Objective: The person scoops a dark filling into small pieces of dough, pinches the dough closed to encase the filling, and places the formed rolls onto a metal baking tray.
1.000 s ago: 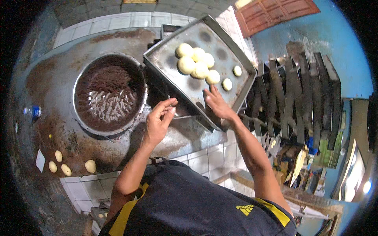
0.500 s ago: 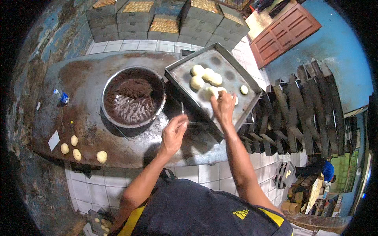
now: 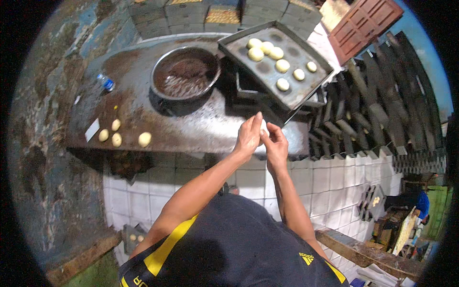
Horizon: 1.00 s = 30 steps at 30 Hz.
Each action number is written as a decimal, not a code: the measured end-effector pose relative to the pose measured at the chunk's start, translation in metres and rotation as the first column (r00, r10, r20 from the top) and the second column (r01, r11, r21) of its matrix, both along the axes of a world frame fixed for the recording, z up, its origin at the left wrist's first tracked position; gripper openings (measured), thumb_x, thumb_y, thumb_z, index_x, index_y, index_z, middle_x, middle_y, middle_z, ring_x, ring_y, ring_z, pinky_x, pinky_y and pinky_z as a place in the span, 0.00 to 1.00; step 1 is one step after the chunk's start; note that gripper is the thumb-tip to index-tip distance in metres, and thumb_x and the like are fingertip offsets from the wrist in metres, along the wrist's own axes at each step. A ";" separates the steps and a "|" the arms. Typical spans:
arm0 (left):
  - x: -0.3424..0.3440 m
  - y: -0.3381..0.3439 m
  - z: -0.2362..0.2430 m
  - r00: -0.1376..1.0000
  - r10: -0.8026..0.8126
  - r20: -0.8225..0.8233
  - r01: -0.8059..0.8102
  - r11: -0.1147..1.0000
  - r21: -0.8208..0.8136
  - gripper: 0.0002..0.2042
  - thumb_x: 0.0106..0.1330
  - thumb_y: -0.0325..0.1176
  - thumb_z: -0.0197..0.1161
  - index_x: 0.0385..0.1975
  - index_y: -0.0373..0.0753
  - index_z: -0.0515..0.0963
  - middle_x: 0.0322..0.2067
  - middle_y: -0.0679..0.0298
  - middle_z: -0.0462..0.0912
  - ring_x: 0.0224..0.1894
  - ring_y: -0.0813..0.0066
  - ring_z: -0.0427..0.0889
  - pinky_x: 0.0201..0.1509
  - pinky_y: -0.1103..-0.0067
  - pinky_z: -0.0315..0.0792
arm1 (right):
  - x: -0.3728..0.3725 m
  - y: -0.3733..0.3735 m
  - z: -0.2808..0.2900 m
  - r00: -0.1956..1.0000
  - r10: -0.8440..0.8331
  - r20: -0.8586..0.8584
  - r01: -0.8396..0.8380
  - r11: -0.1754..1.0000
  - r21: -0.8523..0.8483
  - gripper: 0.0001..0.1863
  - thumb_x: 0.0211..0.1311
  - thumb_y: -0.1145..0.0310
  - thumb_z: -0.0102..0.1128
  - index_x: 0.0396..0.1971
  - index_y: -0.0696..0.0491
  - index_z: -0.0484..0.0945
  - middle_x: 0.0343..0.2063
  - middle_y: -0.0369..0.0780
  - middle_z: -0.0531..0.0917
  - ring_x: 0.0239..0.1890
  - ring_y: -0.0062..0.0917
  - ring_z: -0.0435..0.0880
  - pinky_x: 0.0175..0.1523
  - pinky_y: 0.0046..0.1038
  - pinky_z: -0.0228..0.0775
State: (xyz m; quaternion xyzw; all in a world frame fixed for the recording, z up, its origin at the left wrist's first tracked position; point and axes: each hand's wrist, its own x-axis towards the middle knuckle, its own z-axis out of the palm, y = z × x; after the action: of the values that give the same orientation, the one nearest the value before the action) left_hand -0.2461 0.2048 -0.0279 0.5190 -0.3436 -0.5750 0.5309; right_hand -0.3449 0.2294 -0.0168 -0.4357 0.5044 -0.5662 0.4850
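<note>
Over the front edge of the metal table, my left hand (image 3: 249, 135) and my right hand (image 3: 275, 142) come together around a pale dough ball (image 3: 263, 126). Mostly hidden by my fingers, the ball shows only as a small strip between them. My left fingers are held together along one side, while my right thumb and fingers curl round the other. Beyond my hands, a square metal tray (image 3: 296, 45) carries several dough balls (image 3: 282, 66), some touching. To its left stands a round metal bowl (image 3: 154, 85) of dark brown crumbly filling (image 3: 189, 71).
Several dough balls (image 3: 145, 139) lie at the table's near left, by a white card (image 3: 92, 129) and a small plastic bottle (image 3: 105, 82). Another tray (image 3: 248, 91) sits beneath the square one. Stacked dark trays (image 3: 368, 100) stand on the right. Metal boxes (image 3: 186, 19) line the back.
My right hand has left the tray and come back to meet my left, with a dough ball between them. A thin tool seen by my left hand no longer shows. The view has shifted.
</note>
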 end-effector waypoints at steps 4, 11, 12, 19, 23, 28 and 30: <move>0.047 0.026 -0.013 0.997 -0.001 0.075 0.009 0.994 -0.109 0.30 0.76 0.62 0.47 0.36 0.37 0.81 0.26 0.66 0.80 0.31 0.74 0.77 0.36 0.73 0.72 | 0.013 0.018 0.009 0.916 0.306 0.259 -0.353 0.922 0.158 0.15 0.66 0.75 0.65 0.51 0.61 0.78 0.37 0.34 0.82 0.38 0.14 0.77 0.47 0.19 0.70; 0.157 0.108 -0.104 0.949 -0.065 0.309 -0.042 0.943 0.329 0.21 0.73 0.31 0.55 0.65 0.37 0.69 0.58 0.61 0.78 0.57 0.75 0.76 0.59 0.75 0.73 | 0.098 0.021 -0.074 0.724 0.425 -0.544 -0.535 0.843 -0.055 0.13 0.68 0.66 0.59 0.48 0.54 0.80 0.34 0.48 0.85 0.35 0.37 0.84 0.43 0.37 0.75; 0.167 0.121 -0.112 0.909 -0.126 0.399 0.000 0.954 0.301 0.21 0.71 0.25 0.54 0.65 0.37 0.70 0.57 0.62 0.78 0.57 0.76 0.77 0.60 0.75 0.73 | 0.118 0.021 -0.072 0.604 0.432 -0.669 -0.654 0.749 -0.107 0.12 0.67 0.66 0.60 0.46 0.55 0.80 0.33 0.48 0.84 0.35 0.39 0.84 0.43 0.38 0.75; 0.274 0.129 -0.109 0.947 0.318 0.040 -0.321 0.938 0.134 0.28 0.65 0.21 0.65 0.66 0.39 0.67 0.51 0.66 0.76 0.59 0.74 0.75 0.64 0.78 0.71 | 0.288 -0.082 -0.124 0.480 0.492 -0.726 -0.753 0.656 -0.052 0.09 0.58 0.74 0.61 0.38 0.61 0.76 0.35 0.53 0.81 0.42 0.52 0.82 0.45 0.46 0.74; 0.344 0.106 -0.077 0.928 0.373 0.005 -0.372 0.923 0.098 0.49 0.47 0.13 0.75 0.72 0.46 0.58 0.57 0.67 0.70 0.60 0.72 0.74 0.66 0.74 0.71 | 0.362 -0.129 -0.210 0.175 0.363 -0.915 -0.667 0.727 0.161 0.06 0.64 0.72 0.53 0.36 0.56 0.78 0.32 0.48 0.85 0.35 0.45 0.87 0.41 0.41 0.82; 0.430 0.066 -0.067 0.912 0.400 0.087 -0.409 0.903 0.134 0.29 0.53 0.16 0.74 0.57 0.36 0.73 0.52 0.64 0.81 0.54 0.75 0.80 0.62 0.76 0.74 | 0.382 -0.122 -0.221 -0.041 0.443 -0.895 -0.735 0.594 0.328 0.06 0.63 0.72 0.52 0.32 0.56 0.79 0.27 0.48 0.86 0.30 0.43 0.88 0.35 0.41 0.81; 0.456 0.044 -0.067 0.914 0.399 0.080 -0.406 0.904 0.132 0.25 0.55 0.17 0.73 0.54 0.36 0.75 0.49 0.64 0.82 0.52 0.76 0.81 0.61 0.77 0.74 | 0.376 -0.121 -0.212 -0.089 0.487 -0.869 -0.733 0.559 0.388 0.07 0.63 0.72 0.52 0.33 0.56 0.78 0.27 0.49 0.86 0.31 0.41 0.88 0.35 0.41 0.81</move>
State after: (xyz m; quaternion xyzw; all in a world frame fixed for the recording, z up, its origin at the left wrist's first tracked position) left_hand 0.2104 0.2488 -0.0953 0.6306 -0.1998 -0.4631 0.5898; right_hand 0.0314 0.1081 -0.2291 -0.9004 0.3577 0.0431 0.2439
